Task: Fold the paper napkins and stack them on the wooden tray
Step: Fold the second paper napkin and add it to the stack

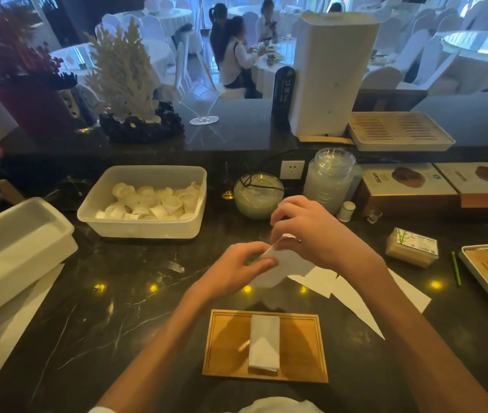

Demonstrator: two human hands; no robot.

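Head view, near to far:

- Wooden tray [225,347]: one, on the dark desk [102,293] nearest the person. It carries one stack of folded napkins [264,342], lengthwise at centre; the number of sheets in it cannot be told.
- Paper napkin [281,268]: one in work, held in the air above the desk just beyond the tray. Judged very light, soft and easily torn or creased; best taken by edges and corners with fingertips.
- Left hand [236,271]: one; grip pinched closed on the napkin's near-left edge.
- Right hand [311,231]: one; fingers curled down, grip closed on the napkin's upper part.
- Flat unfolded sheets [356,293]: at least two, overlapping, on the desk under the right forearm.
- Plastic tub [144,201]: one, beyond, filled with rolled white pieces; too many to count.
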